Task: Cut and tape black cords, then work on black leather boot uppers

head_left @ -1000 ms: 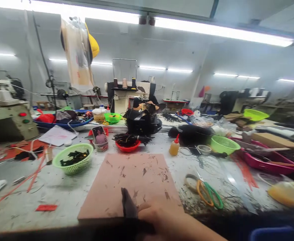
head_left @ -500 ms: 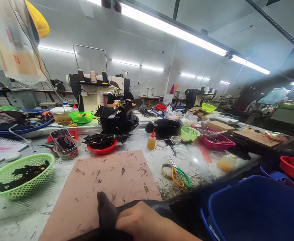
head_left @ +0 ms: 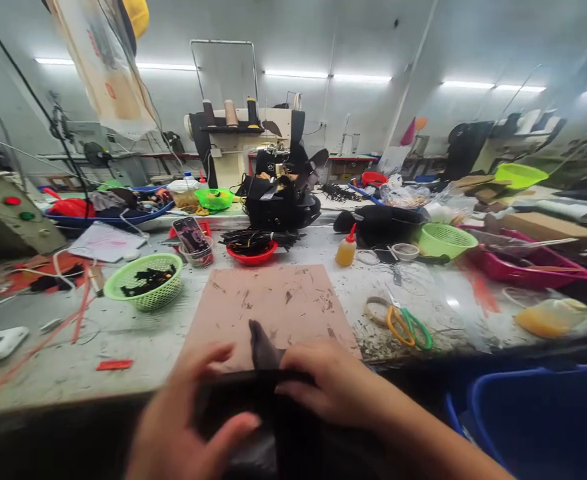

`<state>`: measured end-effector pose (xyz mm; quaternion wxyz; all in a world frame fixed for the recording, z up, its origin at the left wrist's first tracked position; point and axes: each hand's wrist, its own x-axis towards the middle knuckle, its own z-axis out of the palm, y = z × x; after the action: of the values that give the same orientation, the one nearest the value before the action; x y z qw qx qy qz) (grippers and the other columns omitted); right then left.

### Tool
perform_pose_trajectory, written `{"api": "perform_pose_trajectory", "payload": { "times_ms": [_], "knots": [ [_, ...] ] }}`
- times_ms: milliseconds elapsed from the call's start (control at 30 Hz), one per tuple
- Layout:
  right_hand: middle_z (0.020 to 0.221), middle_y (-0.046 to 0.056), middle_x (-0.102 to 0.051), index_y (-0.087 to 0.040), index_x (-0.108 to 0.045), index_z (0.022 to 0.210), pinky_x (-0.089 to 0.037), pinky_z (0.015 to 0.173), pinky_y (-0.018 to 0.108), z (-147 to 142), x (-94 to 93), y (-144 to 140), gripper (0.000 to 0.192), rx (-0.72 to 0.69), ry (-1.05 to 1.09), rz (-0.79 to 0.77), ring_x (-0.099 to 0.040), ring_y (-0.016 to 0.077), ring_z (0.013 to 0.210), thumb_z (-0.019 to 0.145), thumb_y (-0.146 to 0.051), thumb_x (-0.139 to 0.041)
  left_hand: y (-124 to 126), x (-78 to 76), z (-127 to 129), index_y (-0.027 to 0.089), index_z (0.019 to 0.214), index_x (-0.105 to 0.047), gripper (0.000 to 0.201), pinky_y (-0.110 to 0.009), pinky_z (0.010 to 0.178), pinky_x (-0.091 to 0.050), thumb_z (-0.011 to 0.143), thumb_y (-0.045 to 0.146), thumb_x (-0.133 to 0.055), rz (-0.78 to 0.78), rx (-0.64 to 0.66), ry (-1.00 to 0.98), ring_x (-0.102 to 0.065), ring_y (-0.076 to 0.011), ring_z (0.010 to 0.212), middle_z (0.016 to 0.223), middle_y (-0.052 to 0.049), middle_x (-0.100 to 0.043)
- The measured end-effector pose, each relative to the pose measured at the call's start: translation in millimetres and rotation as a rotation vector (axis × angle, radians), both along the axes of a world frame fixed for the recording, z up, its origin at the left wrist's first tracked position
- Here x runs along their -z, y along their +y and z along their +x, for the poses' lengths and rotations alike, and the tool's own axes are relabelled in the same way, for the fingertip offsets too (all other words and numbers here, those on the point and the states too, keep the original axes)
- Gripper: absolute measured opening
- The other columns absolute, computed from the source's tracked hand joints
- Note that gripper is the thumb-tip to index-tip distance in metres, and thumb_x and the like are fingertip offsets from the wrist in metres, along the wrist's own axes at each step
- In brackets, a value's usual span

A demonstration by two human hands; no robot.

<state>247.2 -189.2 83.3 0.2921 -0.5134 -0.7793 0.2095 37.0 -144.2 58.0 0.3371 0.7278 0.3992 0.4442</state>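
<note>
My right hand grips a black leather piece at the near edge of a stained pink cutting board. A pointed end of the piece sticks up over the board. My left hand is at the piece's left side, fingers spread, thumb against the black material below the table edge. Whether it holds the piece is unclear.
Green-and-yellow scissors lie right of the board. A green basket with black parts sits left, a red bowl of black strips and a phone behind. A glue bottle, pink tray and blue bin are at right.
The view swung back left and downward. My left hand has come into view at the black piece. My right hand has kept its grip on it.
</note>
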Motion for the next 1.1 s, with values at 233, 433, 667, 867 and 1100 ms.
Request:
{"api": "perform_pose_trajectory", "payload": {
  "times_ms": [233,433,667,867,1100],
  "knots": [
    [0.079,0.003,-0.065,-0.018,-0.061,0.083,-0.042,0.066,0.024,-1.0,0.6,3.6,0.004,-0.025,0.036,0.109,-0.058,0.0156,0.075,0.08,-0.02,-0.058,-1.9,7.3,40.5,0.022,0.116,-0.057,0.037,-0.037,0.093,-0.044,0.08,0.022,-0.055,-0.322,0.382,-0.097,-0.055,-0.0265,0.108,0.114,-0.007,-0.064],
    [0.072,0.002,-0.059,-0.018,-0.054,0.072,-0.041,0.06,0.024,-5.7,0.8,3.9,0.013,0.043,0.086,0.154,-0.054,0.0142,0.066,0.083,-0.023,-0.051,-5.5,5.0,40.0,0.021,0.115,-0.06,0.035,-0.037,0.093,-0.043,0.08,0.026,-0.057,-0.419,0.38,-0.28,-0.057,-0.027,0.104,0.112,-0.007,-0.065],
    [0.061,0.0,-0.053,-0.018,-0.047,0.065,-0.034,0.053,0.023,-12.4,2.6,2.9,0.017,0.124,0.01,0.219,-0.049,0.0127,0.056,0.082,-0.019,-0.046,-4.8,8.6,42.3,0.02,0.111,-0.063,0.033,-0.035,0.091,-0.044,0.081,0.031,-0.055,-0.401,0.294,-0.244,-0.06,-0.0256,0.098,0.106,-0.007,-0.067],
    [0.056,-0.002,-0.048,-0.019,-0.044,0.062,-0.031,0.051,0.023,-15.1,4.0,4.3,0.019,0.169,-0.03,0.247,-0.045,0.0117,0.052,0.081,-0.017,-0.044,-4.6,6.5,43.9,0.019,0.104,-0.067,0.03,-0.031,0.084,-0.045,0.081,0.033,-0.055,-0.398,0.251,-0.217,-0.061,-0.0236,0.089,0.097,-0.006,-0.07],
    [0.054,-0.002,-0.047,-0.02,-0.042,0.061,-0.029,0.05,0.023,-17.3,4.1,6.7,0.02,0.189,-0.054,0.248,-0.043,0.0118,0.05,0.08,-0.017,-0.043,-5.5,1.3,46.4,0.019,0.092,-0.071,0.024,-0.027,0.076,-0.045,0.079,0.033,-0.056,-0.394,0.201,-0.211,-0.061,-0.0214,0.078,0.084,-0.004,-0.071]
  ]
}}
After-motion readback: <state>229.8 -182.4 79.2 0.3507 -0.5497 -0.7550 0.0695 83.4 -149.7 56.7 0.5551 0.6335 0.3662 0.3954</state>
